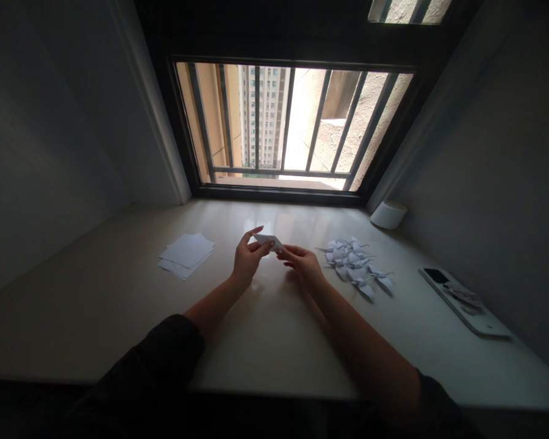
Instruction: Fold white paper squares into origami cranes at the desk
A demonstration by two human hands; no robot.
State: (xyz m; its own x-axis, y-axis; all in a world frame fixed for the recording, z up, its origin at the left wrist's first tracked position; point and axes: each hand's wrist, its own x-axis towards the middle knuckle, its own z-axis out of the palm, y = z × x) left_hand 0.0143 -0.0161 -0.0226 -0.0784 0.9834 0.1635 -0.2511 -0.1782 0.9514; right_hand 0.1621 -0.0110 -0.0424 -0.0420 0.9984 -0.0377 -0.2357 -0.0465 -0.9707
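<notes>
A small folded piece of white paper (269,239) is held above the pale sill between both hands. My left hand (248,256) pinches its left end, index finger raised. My right hand (303,262) pinches its right end with closed fingertips. Left of my hands lies a small stack of flat white paper sheets (186,254). To the right of my right hand sits a heap of several folded paper figures (354,265).
The pale sill (274,341) runs under a barred window (293,122). A white roll (388,214) stands at the back right corner. A white tray-like object with a dark phone-like item (466,300) lies near the right wall. Walls close in on both sides.
</notes>
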